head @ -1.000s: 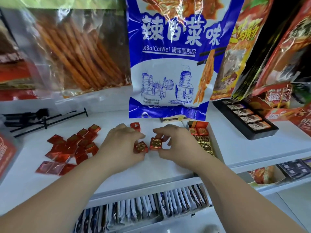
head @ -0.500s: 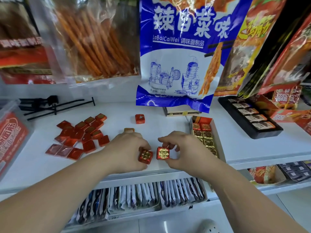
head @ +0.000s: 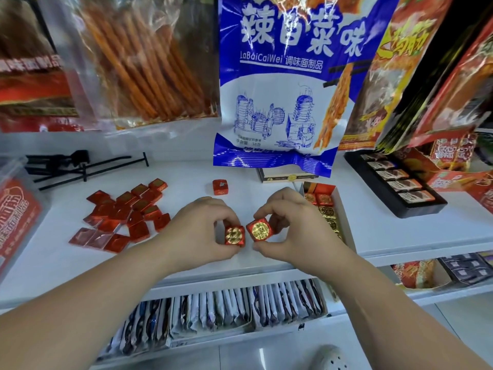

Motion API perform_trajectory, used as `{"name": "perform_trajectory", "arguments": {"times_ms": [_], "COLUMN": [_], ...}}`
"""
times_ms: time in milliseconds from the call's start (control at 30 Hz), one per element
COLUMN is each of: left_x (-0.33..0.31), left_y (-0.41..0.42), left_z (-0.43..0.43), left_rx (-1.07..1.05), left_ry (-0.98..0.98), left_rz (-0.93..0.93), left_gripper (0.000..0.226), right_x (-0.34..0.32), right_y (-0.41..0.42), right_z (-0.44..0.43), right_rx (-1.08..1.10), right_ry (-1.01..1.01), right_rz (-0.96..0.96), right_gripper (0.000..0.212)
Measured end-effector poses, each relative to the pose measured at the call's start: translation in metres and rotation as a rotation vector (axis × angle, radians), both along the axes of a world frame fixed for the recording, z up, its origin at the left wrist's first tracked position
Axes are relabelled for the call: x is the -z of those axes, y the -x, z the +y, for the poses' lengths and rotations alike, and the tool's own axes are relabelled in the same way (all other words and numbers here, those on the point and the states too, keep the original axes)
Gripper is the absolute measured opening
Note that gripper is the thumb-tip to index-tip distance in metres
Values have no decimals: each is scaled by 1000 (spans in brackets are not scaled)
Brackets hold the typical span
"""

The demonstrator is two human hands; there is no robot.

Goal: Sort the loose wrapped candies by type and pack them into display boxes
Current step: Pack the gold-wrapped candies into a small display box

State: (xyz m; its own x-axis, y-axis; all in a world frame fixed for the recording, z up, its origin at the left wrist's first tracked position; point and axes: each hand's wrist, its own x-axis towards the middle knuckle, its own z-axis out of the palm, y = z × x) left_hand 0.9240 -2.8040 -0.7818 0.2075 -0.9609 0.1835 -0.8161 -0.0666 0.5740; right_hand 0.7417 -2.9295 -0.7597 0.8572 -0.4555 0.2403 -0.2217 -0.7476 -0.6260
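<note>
My left hand [head: 198,231] pinches a square red candy with a gold emblem [head: 234,235] over the white shelf [head: 400,231]. My right hand [head: 296,231] pinches a second red-and-gold candy [head: 261,229] right beside it, tilted. A pile of loose red wrapped candies [head: 125,213] lies to the left. One lone red candy [head: 220,187] sits behind my hands. The open display box [head: 344,209], just right of my right hand, holds a row of red and gold candies [head: 324,206].
Hanging snack bags [head: 277,84] crowd the space above the shelf's back. A black tray of brown packets [head: 394,180] stands at the right. A black metal hook rack [head: 80,166] lies at the back left. Sachets [head: 226,311] fill the lower shelf.
Both hands have drawn toward me with their candies, and the two gold emblems now face up. The view has shifted slightly.
</note>
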Motion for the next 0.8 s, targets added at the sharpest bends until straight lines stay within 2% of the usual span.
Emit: {"name": "perform_trajectory", "arguments": {"times_ms": [133,267,333,433,567,800], "left_x": [-6,-11,-11,-9,-6,-6], "left_y": [5,10,10,10,7,12], "left_z": [2,3,3,3,1,-3], "left_rx": [33,38,35,25,-16,-26], "left_ry": [149,224,239,243,253,225], "left_rz": [67,56,50,52,117,104], "left_gripper": [30,32,31,31,30,32], "right_x": [0,-2,-2,-2,-5,-9], "right_y": [1,2,2,1,4,9], "right_z": [2,4,4,4,2,0], "right_rx": [53,85,68,81,107,137], "right_ry": [-27,-188,-233,-309,-459,-510], "right_rz": [-39,-69,-72,-58,-37,-34], "right_gripper": [44,51,51,42,47,45]}}
